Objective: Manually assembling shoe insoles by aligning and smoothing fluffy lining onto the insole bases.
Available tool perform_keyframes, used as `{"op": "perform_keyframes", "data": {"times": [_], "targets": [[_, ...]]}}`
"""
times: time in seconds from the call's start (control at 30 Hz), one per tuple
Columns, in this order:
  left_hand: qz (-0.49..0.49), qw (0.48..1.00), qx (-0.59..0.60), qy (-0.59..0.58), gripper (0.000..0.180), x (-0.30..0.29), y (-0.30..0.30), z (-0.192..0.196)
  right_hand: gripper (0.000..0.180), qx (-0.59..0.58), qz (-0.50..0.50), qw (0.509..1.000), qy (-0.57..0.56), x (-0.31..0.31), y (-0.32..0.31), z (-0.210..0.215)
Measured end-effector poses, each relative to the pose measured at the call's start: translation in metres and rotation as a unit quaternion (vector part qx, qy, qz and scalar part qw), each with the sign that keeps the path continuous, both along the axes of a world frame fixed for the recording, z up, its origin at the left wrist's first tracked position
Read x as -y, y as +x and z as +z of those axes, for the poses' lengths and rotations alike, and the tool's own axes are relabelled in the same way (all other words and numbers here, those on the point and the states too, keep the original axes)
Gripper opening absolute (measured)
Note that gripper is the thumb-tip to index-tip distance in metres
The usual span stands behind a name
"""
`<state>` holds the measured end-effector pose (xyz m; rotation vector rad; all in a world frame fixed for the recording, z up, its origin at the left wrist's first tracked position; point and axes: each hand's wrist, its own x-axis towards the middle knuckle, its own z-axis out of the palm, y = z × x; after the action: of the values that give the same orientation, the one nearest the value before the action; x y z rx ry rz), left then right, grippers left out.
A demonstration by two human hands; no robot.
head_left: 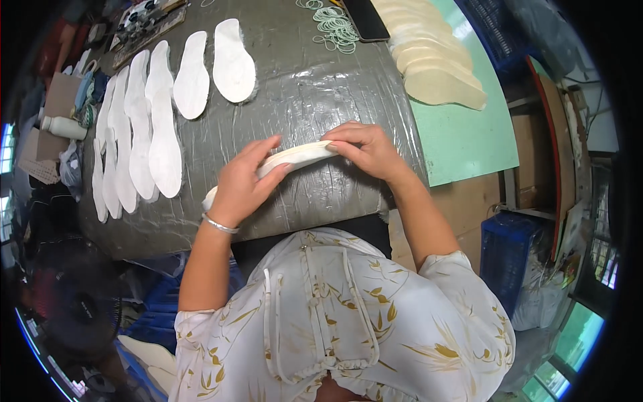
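Note:
Both hands grip a white insole (308, 155), turned on its edge above the plastic-covered table (295, 100). It looks layered along its cream-coloured rim; whether it is one insole or several pressed together I cannot tell. My left hand (242, 179), a bracelet at its wrist, wraps around the near-left part, thumb along the side facing me. At the other end, my right hand (365, 149) pinches the tip between thumb and fingers. Farther left on the table lie several white fluffy-edged insoles (166, 157) in overlapping rows, with a separate insole (234, 63) lying flat beyond my hands.
A fanned row of cream insoles (442, 87) lies on a green board (462, 147) to the right. Pale green rubber bands (336, 30) and a dark phone (365, 17) sit at the table's far side. A white bottle (63, 127) stands far left, and a black fan (84, 305) below.

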<state>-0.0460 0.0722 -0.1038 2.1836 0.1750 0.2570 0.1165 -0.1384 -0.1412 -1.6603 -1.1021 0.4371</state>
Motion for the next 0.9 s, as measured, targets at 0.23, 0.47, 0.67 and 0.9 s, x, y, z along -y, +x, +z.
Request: {"op": "perform_keyframes", "data": {"times": [0.23, 0.47, 0.67, 0.9], "targets": [[0.002, 0.998, 0.065, 0.016, 0.016, 0.014, 0.018, 0.032, 0.065, -0.198, -0.011, 0.973, 0.116, 0.017, 0.001, 0.006], [0.041, 0.996, 0.083, -0.010, 0.017, 0.009, 0.004, 0.048, 0.034, -0.137, -0.005, 0.976, 0.170, 0.011, -0.004, 0.052], [0.051, 0.987, 0.081, -0.132, 0.021, 0.006, -0.007, 0.052, 0.023, -0.028, -0.075, 0.973, 0.216, -0.001, -0.016, 0.073], [0.033, 0.987, 0.117, -0.104, 0.037, 0.008, -0.006, 0.088, 0.030, 0.090, -0.059, 0.963, 0.247, -0.028, -0.034, 0.117]]}}
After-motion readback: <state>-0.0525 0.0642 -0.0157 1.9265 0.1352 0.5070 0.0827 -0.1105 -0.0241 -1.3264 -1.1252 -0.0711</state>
